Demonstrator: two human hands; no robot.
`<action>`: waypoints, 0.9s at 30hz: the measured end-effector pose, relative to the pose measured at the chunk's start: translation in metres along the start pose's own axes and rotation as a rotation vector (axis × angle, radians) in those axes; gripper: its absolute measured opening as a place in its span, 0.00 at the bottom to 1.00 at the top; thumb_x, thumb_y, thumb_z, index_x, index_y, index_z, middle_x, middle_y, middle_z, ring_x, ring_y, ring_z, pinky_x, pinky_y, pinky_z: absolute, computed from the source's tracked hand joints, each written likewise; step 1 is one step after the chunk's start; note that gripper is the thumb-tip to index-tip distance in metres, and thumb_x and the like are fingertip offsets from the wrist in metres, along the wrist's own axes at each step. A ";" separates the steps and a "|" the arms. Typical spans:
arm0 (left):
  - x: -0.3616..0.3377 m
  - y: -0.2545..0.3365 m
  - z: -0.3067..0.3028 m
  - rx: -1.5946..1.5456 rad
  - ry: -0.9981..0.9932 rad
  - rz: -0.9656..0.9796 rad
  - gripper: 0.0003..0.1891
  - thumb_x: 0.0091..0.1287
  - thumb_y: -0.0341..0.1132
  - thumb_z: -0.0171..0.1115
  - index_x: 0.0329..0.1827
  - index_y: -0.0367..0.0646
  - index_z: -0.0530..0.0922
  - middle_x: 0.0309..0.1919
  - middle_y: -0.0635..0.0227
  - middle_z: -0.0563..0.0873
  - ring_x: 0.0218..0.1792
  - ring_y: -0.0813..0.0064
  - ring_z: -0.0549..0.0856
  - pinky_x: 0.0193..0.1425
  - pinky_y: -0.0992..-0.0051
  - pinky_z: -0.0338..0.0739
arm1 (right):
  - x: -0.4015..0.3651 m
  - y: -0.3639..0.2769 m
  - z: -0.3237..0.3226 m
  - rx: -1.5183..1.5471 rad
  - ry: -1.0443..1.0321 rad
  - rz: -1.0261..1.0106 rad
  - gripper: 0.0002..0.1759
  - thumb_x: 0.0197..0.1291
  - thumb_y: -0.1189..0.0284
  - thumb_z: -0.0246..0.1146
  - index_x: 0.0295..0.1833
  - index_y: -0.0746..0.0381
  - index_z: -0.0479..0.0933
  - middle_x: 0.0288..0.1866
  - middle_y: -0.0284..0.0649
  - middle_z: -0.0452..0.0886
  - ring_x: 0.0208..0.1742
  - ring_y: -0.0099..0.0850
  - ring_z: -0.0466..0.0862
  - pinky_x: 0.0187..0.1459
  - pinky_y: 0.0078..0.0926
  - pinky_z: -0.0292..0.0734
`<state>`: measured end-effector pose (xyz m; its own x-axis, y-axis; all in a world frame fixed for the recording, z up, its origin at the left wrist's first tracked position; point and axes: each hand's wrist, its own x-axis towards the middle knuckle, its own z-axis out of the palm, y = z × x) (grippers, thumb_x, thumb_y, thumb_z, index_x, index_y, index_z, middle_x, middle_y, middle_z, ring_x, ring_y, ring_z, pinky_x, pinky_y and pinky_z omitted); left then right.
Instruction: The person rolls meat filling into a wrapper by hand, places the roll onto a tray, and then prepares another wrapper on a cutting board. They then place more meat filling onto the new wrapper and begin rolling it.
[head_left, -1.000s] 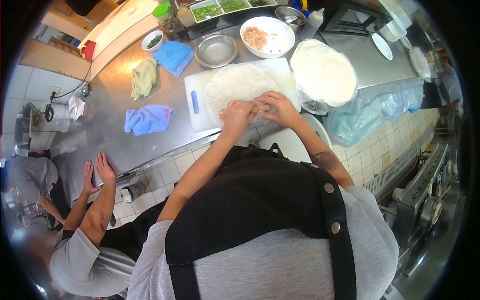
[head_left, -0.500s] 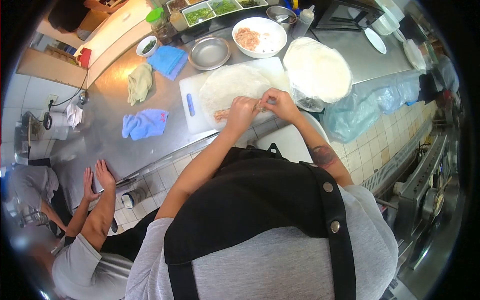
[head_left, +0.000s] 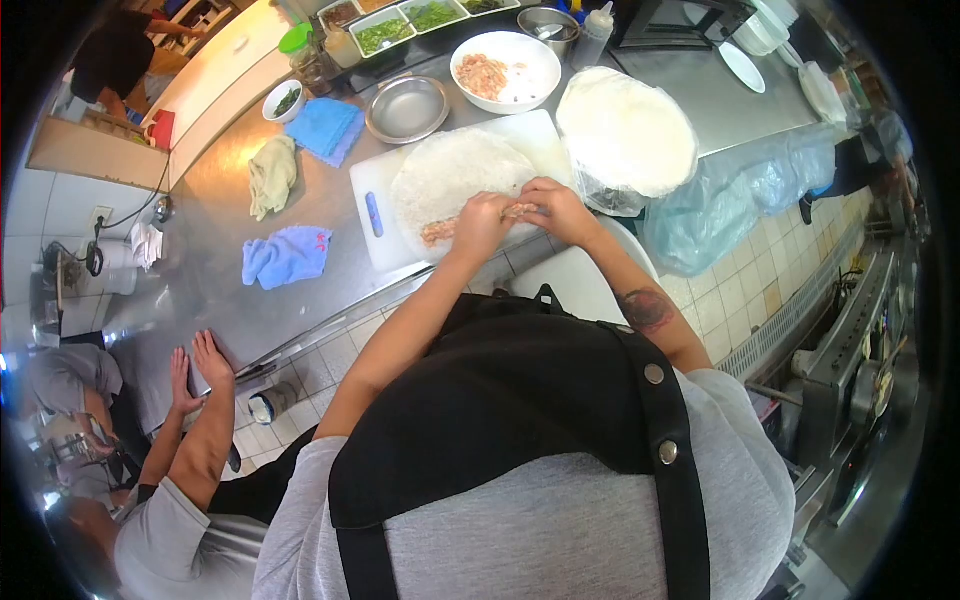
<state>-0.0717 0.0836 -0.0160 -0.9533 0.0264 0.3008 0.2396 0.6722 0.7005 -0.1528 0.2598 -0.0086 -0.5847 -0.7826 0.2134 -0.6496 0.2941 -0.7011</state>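
Observation:
A round, pale sheet of dough (head_left: 455, 165) lies on a white cutting board (head_left: 376, 245). Along its near edge runs a line of pinkish filling (head_left: 438, 233). My left hand (head_left: 483, 226) is closed at the near edge of the sheet, over part of the filling. Just right of it, my right hand (head_left: 556, 210) has its fingers pinched, with some filling between the two hands. The fingertips of both hands nearly touch. Beyond the board stands a white bowl (head_left: 535, 75) with more pink filling inside.
Stacked pale sheets (head_left: 628, 135) sit right of the board. A metal dish (head_left: 407, 109), blue cloths (head_left: 325, 128), a blue towel (head_left: 286, 256) and a green cloth (head_left: 271, 177) lie on the counter. A co-worker's hands (head_left: 207, 362) rest at the counter's left edge.
The whole view has shifted slightly. My hands have stayed at the sheet's near edge, and more filling shows between them. A person at the upper left has moved further into view.

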 end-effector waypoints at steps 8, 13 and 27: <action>0.002 0.003 0.003 0.025 0.050 0.094 0.17 0.48 0.23 0.70 0.43 0.38 0.85 0.37 0.56 0.88 0.41 0.57 0.85 0.47 0.63 0.79 | -0.005 0.001 -0.006 -0.012 0.016 0.051 0.21 0.48 0.76 0.72 0.51 0.60 0.82 0.45 0.42 0.80 0.45 0.41 0.82 0.48 0.34 0.78; -0.012 -0.005 -0.020 0.049 0.039 0.089 0.14 0.49 0.23 0.71 0.41 0.38 0.86 0.34 0.58 0.88 0.37 0.58 0.85 0.44 0.64 0.78 | -0.003 0.002 -0.008 -0.047 0.021 -0.001 0.26 0.48 0.74 0.73 0.57 0.58 0.81 0.44 0.43 0.79 0.44 0.41 0.82 0.47 0.33 0.79; -0.055 -0.031 -0.080 0.163 0.041 -0.105 0.13 0.49 0.28 0.73 0.40 0.42 0.87 0.37 0.63 0.89 0.42 0.63 0.86 0.55 0.65 0.73 | 0.011 0.007 0.011 -0.191 -0.103 -0.094 0.33 0.39 0.57 0.79 0.52 0.61 0.81 0.47 0.47 0.78 0.53 0.43 0.79 0.56 0.37 0.72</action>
